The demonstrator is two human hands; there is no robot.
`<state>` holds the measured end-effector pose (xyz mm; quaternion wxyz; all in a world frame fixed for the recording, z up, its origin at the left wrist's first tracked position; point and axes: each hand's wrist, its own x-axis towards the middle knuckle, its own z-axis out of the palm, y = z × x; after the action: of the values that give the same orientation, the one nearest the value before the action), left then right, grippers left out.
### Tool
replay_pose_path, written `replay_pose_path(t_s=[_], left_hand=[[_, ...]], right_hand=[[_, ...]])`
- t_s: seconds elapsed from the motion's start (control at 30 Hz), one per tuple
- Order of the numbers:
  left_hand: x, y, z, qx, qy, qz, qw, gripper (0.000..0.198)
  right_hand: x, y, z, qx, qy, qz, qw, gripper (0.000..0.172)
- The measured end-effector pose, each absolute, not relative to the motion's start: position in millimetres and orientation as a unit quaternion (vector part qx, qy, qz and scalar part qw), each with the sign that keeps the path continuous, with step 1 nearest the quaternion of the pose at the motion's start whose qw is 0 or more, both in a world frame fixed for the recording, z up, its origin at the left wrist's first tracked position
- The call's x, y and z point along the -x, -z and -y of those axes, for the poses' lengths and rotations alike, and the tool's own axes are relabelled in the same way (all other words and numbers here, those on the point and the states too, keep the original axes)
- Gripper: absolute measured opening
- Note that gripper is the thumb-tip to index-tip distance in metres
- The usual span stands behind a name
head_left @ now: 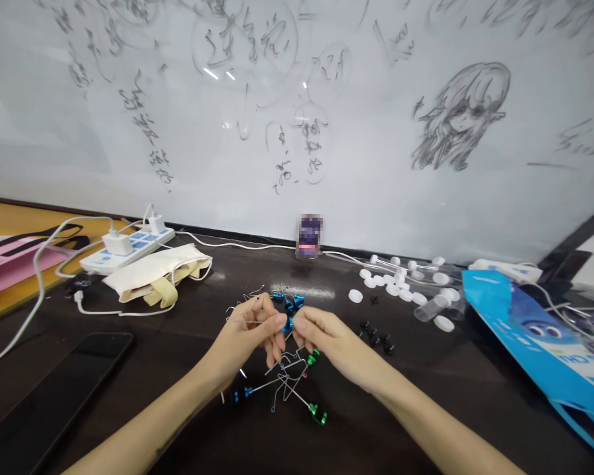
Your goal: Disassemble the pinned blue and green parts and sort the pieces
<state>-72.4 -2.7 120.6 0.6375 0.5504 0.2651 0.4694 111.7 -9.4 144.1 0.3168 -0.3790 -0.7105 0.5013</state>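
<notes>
Over the middle of the dark table my left hand [260, 328] is closed, thumb pressed to the fingers, with a thin metal wire running through its grip. My right hand [321, 332] pinches close beside it; whatever its fingertips hold is hidden. A shiny blue metal piece [288, 323] shows between the hands; whether it is held I cannot tell. Behind them lie several blue metal pieces [297, 302] with thin wires. Below, bent wires [288, 379] lie tangled, some with curled green ends [317, 414] and one with a blue end [243, 394].
Small black parts [376, 338] lie to the right, near white caps [400, 284] and clear tubes [433, 307]. A blue package [525, 343] is at far right. At left are a black phone [59, 402], a cream pouch [153, 272] and a power strip [129, 251]. Another phone [309, 235] leans against the whiteboard [218, 171].
</notes>
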Motion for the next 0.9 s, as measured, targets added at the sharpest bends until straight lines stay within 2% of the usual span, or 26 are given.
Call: replay_pose_path(t_s=[0.03, 0.1, 0.13, 0.2, 0.3, 0.37, 0.4, 0.47, 0.5, 0.57, 0.6, 0.7, 0.83, 0.9], left_hand=[[72.6, -120.8, 2.6, -0.549, -0.474, -0.266, 0.635, 0.025], [72.7, -121.1, 2.5, -0.545, -0.478, -0.269, 0.634, 0.024], [72.5, -121.2, 2.6, -0.545, -0.476, -0.270, 0.635, 0.025], [71.8, -120.9, 3.0, -0.548, -0.468, -0.268, 0.639, 0.025], [71.1, -119.9, 3.2, -0.551, -0.461, -0.265, 0.643, 0.026], [71.6, -119.3, 2.6, -0.549, -0.463, -0.273, 0.641, 0.026], [72.0, -119.1, 2.2, -0.548, -0.463, -0.279, 0.638, 0.025], [72.4, -118.8, 1.8, -0.549, -0.461, -0.289, 0.635, 0.026], [72.4, -118.7, 1.8, -0.550, -0.458, -0.290, 0.635, 0.026], [71.6, -119.0, 2.3, -0.552, -0.451, -0.287, 0.640, 0.027], [71.2, -119.3, 2.8, -0.553, -0.449, -0.285, 0.641, 0.027], [70.7, -120.8, 3.4, -0.558, -0.450, -0.282, 0.638, 0.026], [72.9, -121.1, 1.7, -0.560, -0.458, -0.286, 0.629, 0.025], [73.8, -119.9, 0.9, -0.557, -0.457, -0.289, 0.630, 0.025]], right_hand=[[-111.9, -145.0, 9.7, 0.378, -0.500, 0.704, 0.335, 0.026], [-112.6, -145.8, 9.6, 0.389, -0.491, 0.691, 0.360, 0.049], [-112.9, -145.6, 9.2, 0.399, -0.485, 0.688, 0.363, 0.051], [-112.7, -144.3, 8.5, 0.414, -0.479, 0.694, 0.344, 0.032], [-111.9, -142.7, 8.2, 0.401, -0.497, 0.707, 0.305, 0.045], [-112.5, -142.7, 8.1, 0.394, -0.503, 0.694, 0.332, 0.027], [-113.1, -142.8, 7.9, 0.398, -0.502, 0.681, 0.353, 0.032], [-114.1, -142.5, 6.9, 0.415, -0.506, 0.660, 0.370, 0.062], [-114.2, -141.9, 6.3, 0.421, -0.511, 0.656, 0.363, 0.062], [-112.8, -140.0, 5.7, 0.423, -0.525, 0.660, 0.331, 0.041], [-111.6, -139.0, 5.8, 0.424, -0.534, 0.660, 0.316, 0.039], [-108.3, -137.7, 7.9, 0.430, -0.550, 0.656, 0.288, 0.054], [-110.3, -141.8, 10.6, 0.400, -0.534, 0.661, 0.342, 0.029], [-112.2, -143.2, 9.7, 0.402, -0.519, 0.660, 0.365, 0.047]])
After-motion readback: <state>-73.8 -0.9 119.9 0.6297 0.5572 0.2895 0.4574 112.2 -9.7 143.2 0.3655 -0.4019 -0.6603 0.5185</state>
